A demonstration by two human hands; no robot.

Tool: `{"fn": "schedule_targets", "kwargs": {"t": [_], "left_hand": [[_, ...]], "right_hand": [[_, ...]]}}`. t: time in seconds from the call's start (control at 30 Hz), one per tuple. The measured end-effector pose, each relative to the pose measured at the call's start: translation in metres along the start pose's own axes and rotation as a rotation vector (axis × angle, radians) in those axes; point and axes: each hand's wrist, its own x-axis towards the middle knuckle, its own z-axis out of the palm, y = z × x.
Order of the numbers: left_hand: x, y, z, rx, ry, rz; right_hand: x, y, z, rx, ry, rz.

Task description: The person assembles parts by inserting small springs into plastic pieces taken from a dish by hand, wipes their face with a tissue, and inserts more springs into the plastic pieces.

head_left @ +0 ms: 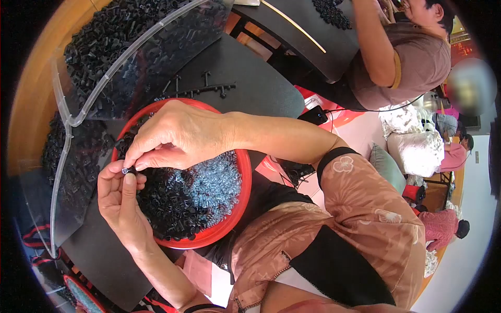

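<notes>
One part (pixel 125 170) is pinched by left hand (pixel 121 203) and right hand (pixel 180 134); apparent step: fitting; next likely needs alignment.

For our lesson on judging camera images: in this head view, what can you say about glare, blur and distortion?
In the head view, corners curve to black, suggesting wide-angle distortion; the white bundles look nearly blown out; clear pieces glint; a blurred disc at upper right is unreadable; the right hand and left hand look fairly sharp.
</notes>
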Motion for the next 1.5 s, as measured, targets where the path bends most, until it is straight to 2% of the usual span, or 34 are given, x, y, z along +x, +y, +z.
{"fn": "schedule_targets", "kwargs": {"t": [0.2, 0.3, 0.37, 0.43, 0.53, 0.63, 0.8, 0.9, 0.93, 1.03, 1.3, 1.5], "left_hand": [[0.0, 0.001, -0.001, -0.033, -0.019, 0.0], [0.002, 0.0, -0.004, -0.123, -0.046, 0.027], [0.003, 0.001, -0.007, -0.125, -0.019, 0.061], [0.003, 0.001, -0.011, -0.203, -0.042, 0.058], [0.006, -0.004, -0.013, -0.206, -0.026, 0.039], [0.009, -0.002, -0.013, -0.212, -0.036, 0.047], [0.008, -0.002, -0.013, -0.218, -0.076, 0.074], [0.01, -0.001, -0.015, -0.223, -0.097, 0.07], [0.011, -0.001, -0.015, -0.227, -0.098, 0.069], [0.011, 0.0, -0.015, -0.225, -0.099, 0.063], [0.012, -0.002, -0.018, -0.287, -0.127, 0.083], [0.012, -0.002, -0.017, -0.258, -0.134, 0.093]], "right_hand": [[0.0, 0.004, 0.002, -0.087, 0.041, -0.098], [0.002, 0.004, -0.007, -0.168, 0.047, -0.063], [0.003, 0.0, -0.014, -0.265, 0.022, 0.098], [0.0, 0.007, -0.014, -0.183, 0.067, 0.178], [-0.003, 0.003, -0.019, -0.267, -0.106, 0.217], [-0.002, 0.006, -0.023, -0.231, -0.249, 0.14], [-0.003, -0.005, -0.023, -0.164, -0.519, 0.325], [0.001, -0.014, -0.016, -0.283, -0.622, 0.263], [0.002, -0.019, -0.009, -0.368, -0.612, 0.321], [-0.002, -0.011, 0.002, -0.516, -0.293, 0.086], [-0.01, -0.036, -0.013, -0.58, -0.391, 0.213], [-0.018, -0.034, -0.009, -0.726, -0.418, 0.184]]}}
